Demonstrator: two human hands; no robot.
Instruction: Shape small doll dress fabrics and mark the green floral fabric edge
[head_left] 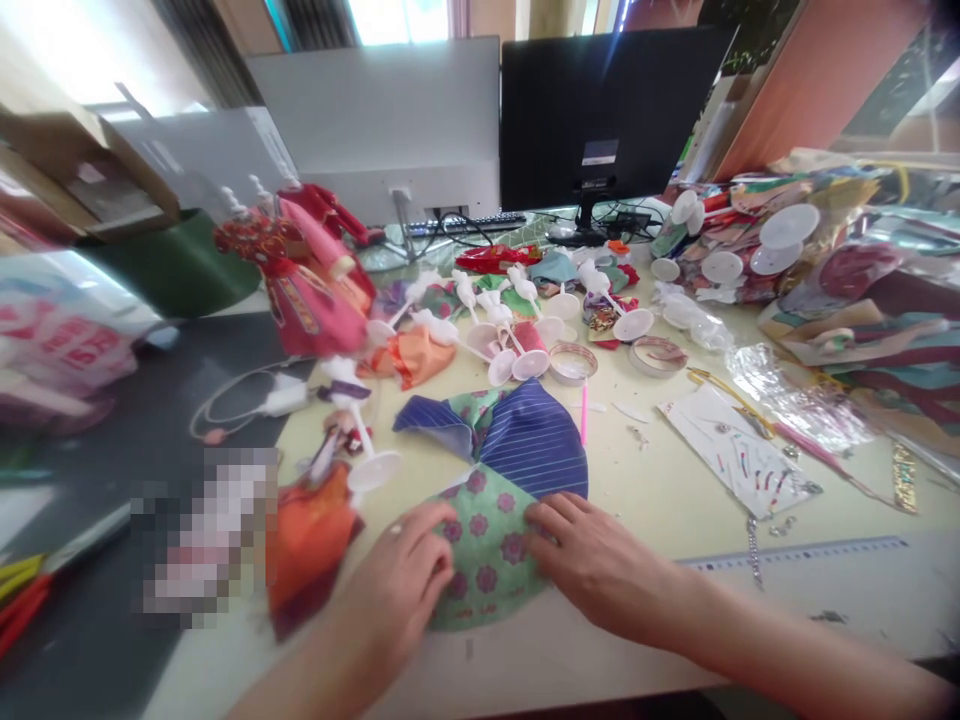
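A round cloth piece lies in front of me: its near part is green flowered fabric [487, 530] with purple flowers, its far part dark blue striped fabric [536, 440]. My left hand [409, 570] is at the green fabric's left edge, fingers curled and closed on it. Across from it, my right hand [592, 555] grips the right edge with bent fingers, near where green and blue meet. The thumb tips are partly hidden. A pink pen-like stick [584, 410] lies just beyond the blue cloth. Orange doll clothing [311, 550] is left of my left hand.
White doll forms on round stands [495, 320] crowd the table's back. Two tape rolls [574, 363] sit before them. At right are a beaded white card [739, 450] and a ruler [802, 552]. Scissors [45, 580] lie far left. Monitors [600, 120] stand behind.
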